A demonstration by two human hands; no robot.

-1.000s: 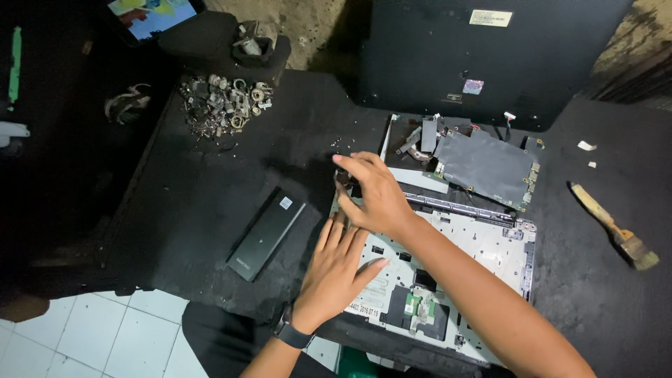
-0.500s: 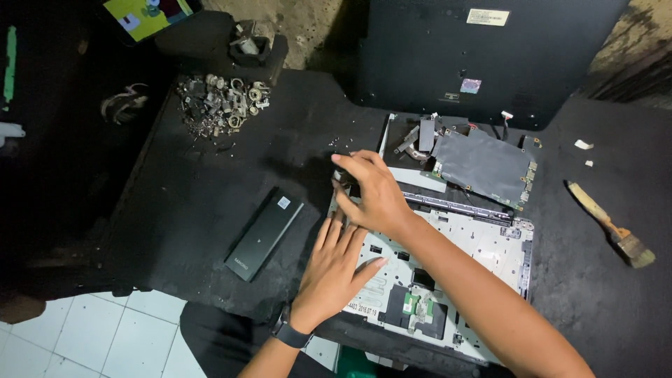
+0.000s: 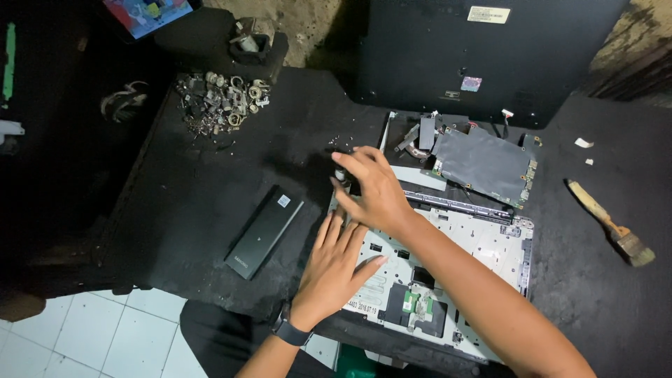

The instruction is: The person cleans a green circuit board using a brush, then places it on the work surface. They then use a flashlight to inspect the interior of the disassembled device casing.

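An opened laptop base [image 3: 476, 245] with a pale inner frame lies on the black worktable [image 3: 231, 175]. My left hand [image 3: 336, 269] presses flat on its left part, fingers spread. My right hand [image 3: 371, 189] reaches over the left and pinches a small dark part [image 3: 341, 175] at the frame's far left corner. A grey-shielded circuit board [image 3: 483, 164] rests behind the frame.
A slim black rectangular battery [image 3: 266, 231] lies to the left of the laptop. A heap of small metal scrap parts [image 3: 220, 101] sits at the far left. A paintbrush [image 3: 609, 224] lies at the right. A large black panel [image 3: 483, 56] stands behind. White floor tiles [image 3: 91, 336] show below.
My right hand has lifted slightly away with the small dark part at the frame's corner. My left hand has stayed flat on the frame.
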